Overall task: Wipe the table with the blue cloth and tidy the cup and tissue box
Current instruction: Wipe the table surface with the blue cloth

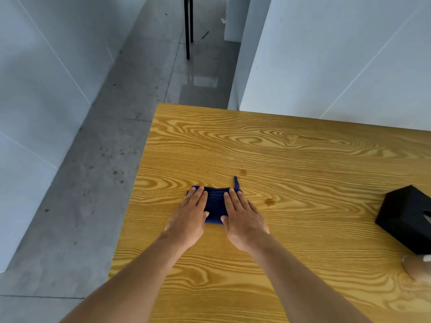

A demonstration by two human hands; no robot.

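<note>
Your left hand (190, 214) and right hand (242, 216) lie flat, fingers extended, on the folded dark-blue cloth (215, 206), its long axis crosswise, with brown stains (269, 201) just right, nearer your right hand.

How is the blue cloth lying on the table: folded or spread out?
Folded. The blue cloth forms a compact rectangle with layered edges, pressed flat on the table under the left hand and right hand.
</note>
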